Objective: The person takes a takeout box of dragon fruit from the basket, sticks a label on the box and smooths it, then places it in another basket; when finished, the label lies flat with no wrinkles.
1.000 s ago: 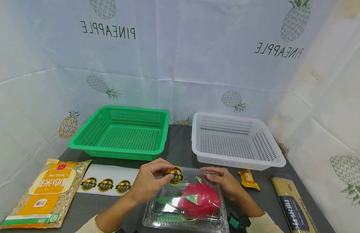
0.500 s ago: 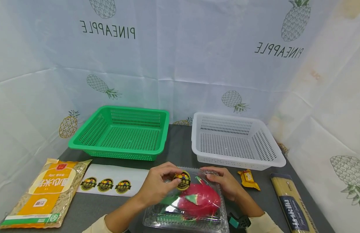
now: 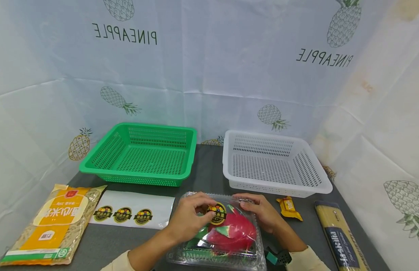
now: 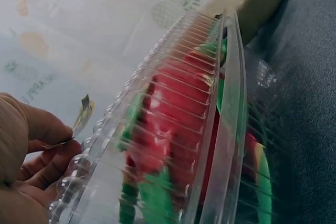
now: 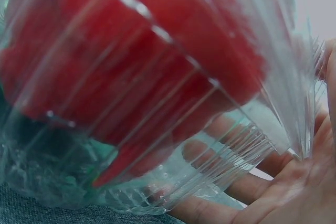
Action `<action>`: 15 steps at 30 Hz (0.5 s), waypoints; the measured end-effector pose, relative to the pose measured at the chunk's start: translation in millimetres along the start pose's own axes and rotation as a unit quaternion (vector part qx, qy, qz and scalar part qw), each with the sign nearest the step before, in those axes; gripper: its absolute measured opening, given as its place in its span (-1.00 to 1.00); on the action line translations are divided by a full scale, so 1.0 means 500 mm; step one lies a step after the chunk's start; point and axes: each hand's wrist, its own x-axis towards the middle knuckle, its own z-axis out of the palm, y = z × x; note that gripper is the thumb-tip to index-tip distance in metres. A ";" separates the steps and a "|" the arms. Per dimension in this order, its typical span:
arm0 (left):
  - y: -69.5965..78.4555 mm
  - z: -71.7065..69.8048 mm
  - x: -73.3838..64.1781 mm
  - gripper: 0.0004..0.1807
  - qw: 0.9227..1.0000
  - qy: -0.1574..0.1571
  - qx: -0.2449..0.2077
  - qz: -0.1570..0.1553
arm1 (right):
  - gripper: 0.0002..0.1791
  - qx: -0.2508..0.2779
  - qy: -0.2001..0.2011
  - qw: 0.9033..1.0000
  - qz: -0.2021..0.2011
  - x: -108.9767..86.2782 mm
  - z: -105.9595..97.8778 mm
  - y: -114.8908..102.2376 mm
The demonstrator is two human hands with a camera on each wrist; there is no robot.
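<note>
A clear plastic clamshell box stands on the dark table with a red dragon fruit with green tips inside. My left hand pinches a round black-and-gold sticker by its edge between thumb and fingers, close over the lid. In the left wrist view the sticker curls up from the fingertips beside the lid's ridged edge. My right hand grips the box's right side, thumb on the lid. Seen from the right wrist, the fingers curl around the ribbed plastic wall.
A white sheet with several matching stickers lies left of the box, beside a bag of grain. Behind stand a green basket and a white basket. To the right lie a small orange packet and a noodle pack.
My left hand has carried the sticker rightward and slightly nearer, from the lid's far left part to over the dragon fruit's left side. The right hand keeps its hold on the box.
</note>
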 end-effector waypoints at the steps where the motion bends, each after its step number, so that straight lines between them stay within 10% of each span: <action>1: 0.000 0.002 0.000 -0.78 1.000 0.000 0.004 -0.002 | -0.56 0.001 0.000 1.000 0.000 0.000 0.001 0.000; 15: -0.002 0.019 -0.002 -0.78 0.998 0.018 0.065 0.017 | -0.55 0.005 0.006 1.000 0.011 0.001 0.003 -0.005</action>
